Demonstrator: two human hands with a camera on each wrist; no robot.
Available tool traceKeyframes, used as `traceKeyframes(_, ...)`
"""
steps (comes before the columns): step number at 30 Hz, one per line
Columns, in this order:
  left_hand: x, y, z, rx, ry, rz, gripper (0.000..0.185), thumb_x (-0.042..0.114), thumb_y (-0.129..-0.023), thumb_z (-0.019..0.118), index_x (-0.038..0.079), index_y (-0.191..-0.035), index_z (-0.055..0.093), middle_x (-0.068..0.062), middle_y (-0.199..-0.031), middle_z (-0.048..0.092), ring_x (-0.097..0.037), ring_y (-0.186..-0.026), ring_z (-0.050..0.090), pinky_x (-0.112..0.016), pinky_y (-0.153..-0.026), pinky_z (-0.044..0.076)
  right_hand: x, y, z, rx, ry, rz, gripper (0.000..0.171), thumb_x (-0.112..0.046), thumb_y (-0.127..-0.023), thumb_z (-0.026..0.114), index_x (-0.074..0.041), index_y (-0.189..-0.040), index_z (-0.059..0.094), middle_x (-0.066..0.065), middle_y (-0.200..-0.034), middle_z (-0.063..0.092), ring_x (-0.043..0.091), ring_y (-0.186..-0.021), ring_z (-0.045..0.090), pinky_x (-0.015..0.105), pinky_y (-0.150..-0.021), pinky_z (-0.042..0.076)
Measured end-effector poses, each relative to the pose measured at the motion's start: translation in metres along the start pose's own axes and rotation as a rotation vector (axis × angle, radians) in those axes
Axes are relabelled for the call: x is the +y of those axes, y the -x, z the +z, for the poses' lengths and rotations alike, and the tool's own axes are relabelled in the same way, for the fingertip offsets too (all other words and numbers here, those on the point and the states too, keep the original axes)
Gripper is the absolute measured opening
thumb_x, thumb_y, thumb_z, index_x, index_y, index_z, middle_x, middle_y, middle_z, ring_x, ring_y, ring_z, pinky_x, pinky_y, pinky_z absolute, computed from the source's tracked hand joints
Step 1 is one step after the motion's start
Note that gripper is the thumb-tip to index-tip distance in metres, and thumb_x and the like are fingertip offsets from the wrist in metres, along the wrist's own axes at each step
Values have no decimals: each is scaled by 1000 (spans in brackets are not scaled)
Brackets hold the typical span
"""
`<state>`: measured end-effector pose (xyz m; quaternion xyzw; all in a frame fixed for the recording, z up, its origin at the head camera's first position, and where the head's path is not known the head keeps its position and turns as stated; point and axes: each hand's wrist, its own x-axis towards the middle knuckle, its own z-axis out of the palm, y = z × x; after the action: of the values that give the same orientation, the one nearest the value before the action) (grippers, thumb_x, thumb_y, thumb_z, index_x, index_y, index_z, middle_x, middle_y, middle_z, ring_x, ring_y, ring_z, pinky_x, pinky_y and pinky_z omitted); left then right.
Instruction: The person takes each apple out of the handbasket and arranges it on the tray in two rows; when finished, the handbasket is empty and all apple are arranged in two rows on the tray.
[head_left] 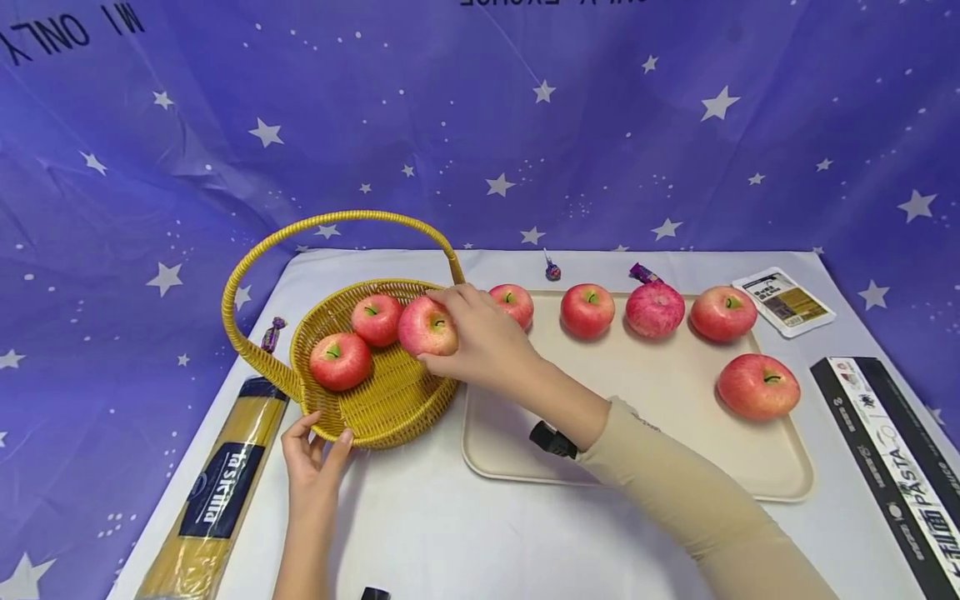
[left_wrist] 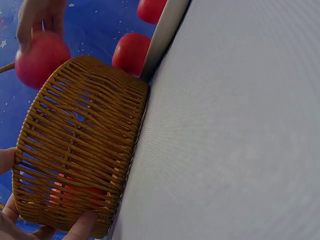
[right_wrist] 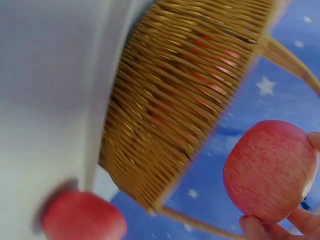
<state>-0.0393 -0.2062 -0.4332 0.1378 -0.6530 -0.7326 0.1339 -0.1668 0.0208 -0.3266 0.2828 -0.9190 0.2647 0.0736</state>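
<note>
Head view shows the right hand [head_left: 480,337] gripping a third apple [head_left: 427,327] over the basket [head_left: 390,408], whose rim the left hand [head_left: 313,450] pinches; two apples [head_left: 358,342] apparently lie inside, five wait on the tray [head_left: 637,467].

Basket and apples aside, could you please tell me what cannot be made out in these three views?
- Head view: the right hand covers the near side of the held apple, hiding its grip.
- Head view: print on the small packet is too small to read.
- Left wrist view: the left hand is cut off by the edge.
- Right wrist view: the basket is motion-blurred.
</note>
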Motion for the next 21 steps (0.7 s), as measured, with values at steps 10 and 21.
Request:
traceKeyframes(10, 1, 0, 1, 3, 24, -9, 46, -2, -95, 55, 13, -130, 29, -7, -150, 11, -35, -142, 15, -13, -90, 46, 39, 70, -73, 212, -85, 14, 74, -34, -71, 84, -10, -134, 53, 6, -126, 55, 20, -113, 52, 42, -94, 45)
traceKeyframes(21, 1, 1, 2, -1, 23, -2, 46, -2, -95, 54, 14, -130, 29, -9, -149, 12, -35, -141, 16, -11, -89, 45, 127, 142, -103, 164, 52, 327, 75, -36, -72, 83, -5, -133, 51, 19, -121, 53, 36, -105, 52, 59, -81, 42)
